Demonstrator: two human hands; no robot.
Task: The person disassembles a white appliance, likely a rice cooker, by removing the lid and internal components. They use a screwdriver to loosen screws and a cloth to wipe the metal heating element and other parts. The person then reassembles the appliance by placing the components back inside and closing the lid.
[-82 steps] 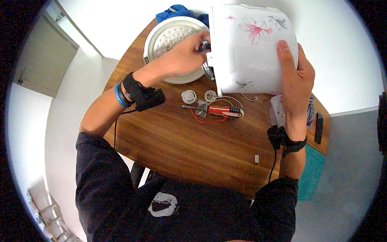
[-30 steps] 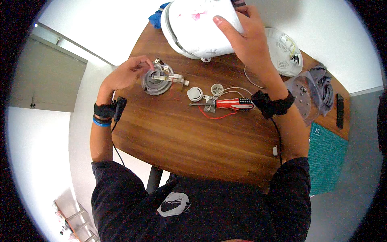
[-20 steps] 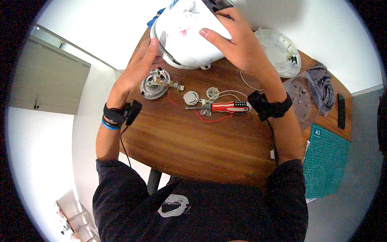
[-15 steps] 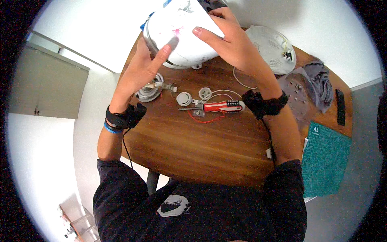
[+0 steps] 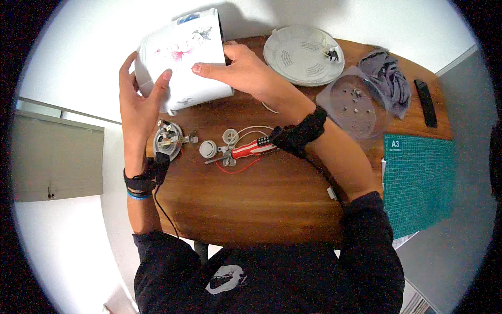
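Both my hands hold a white rice cooker housing [image 5: 188, 78], printed with pink and grey flowers, tilted on its side above the table's far left. My left hand [image 5: 138, 104] clasps its left end, thumb on the near wall. At the right end, by the dark open rim, my right hand [image 5: 251, 73] grips it with the thumb flat on the print; the other fingers are partly hidden. Below it lie a round metal part with a bracket [image 5: 168, 141], a white round cap [image 5: 208, 149] with wires, and a red-and-white-handled screwdriver [image 5: 246, 150].
A round white vented base plate [image 5: 298, 57] with wires lies at the back. To its right are a clear plastic sheet with several screws [image 5: 353, 104], a grey cloth [image 5: 389, 83] and a black bar [image 5: 425, 103]. A green cutting mat [image 5: 418, 183] sits at the right edge.
Both hands have carried the housing left and a little nearer, turning its open rim to the right. My view has also shifted, so the whole housing now shows.
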